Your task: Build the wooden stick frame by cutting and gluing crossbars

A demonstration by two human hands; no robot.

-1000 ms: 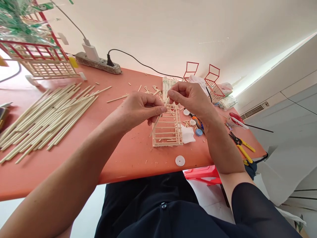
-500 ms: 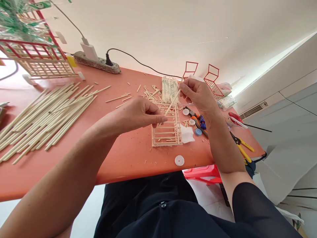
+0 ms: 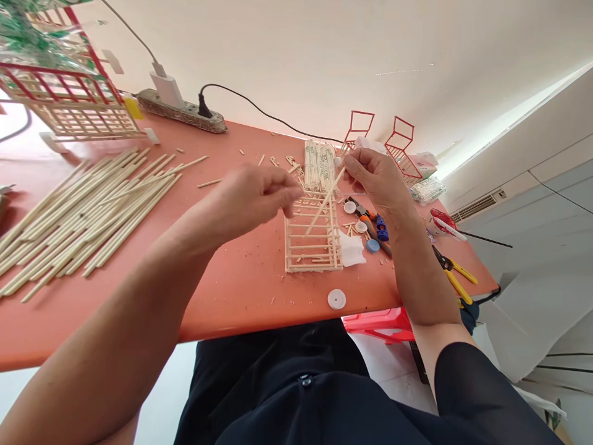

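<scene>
A pale wooden stick (image 3: pixel 325 202) slants over a small lattice frame of sticks (image 3: pixel 314 267) on the orange table. Its upper end is pinched by my right hand (image 3: pixel 370 176). Just left of the stick's middle is my left hand (image 3: pixel 266 194), somewhat blurred, off the stick; its thumb and fingers are bent close together, and whether anything small is between them is hidden. Behind the frame lies a wrapped bundle of sticks (image 3: pixel 319 164). A white paper piece (image 3: pixel 352 248) lies at the frame's right side.
Many loose sticks (image 3: pixel 88 216) cover the table's left part. A power strip (image 3: pixel 185 111) lies at the back, near a larger red-edged stick structure (image 3: pixel 78 93). Pliers (image 3: pixel 359 209), yellow-handled cutters (image 3: pixel 456 278) and a white disc (image 3: pixel 336 299) are nearer the right.
My left hand has let go of the stick's lower end and moved up and left. My right hand still holds the upper end, slightly farther right.
</scene>
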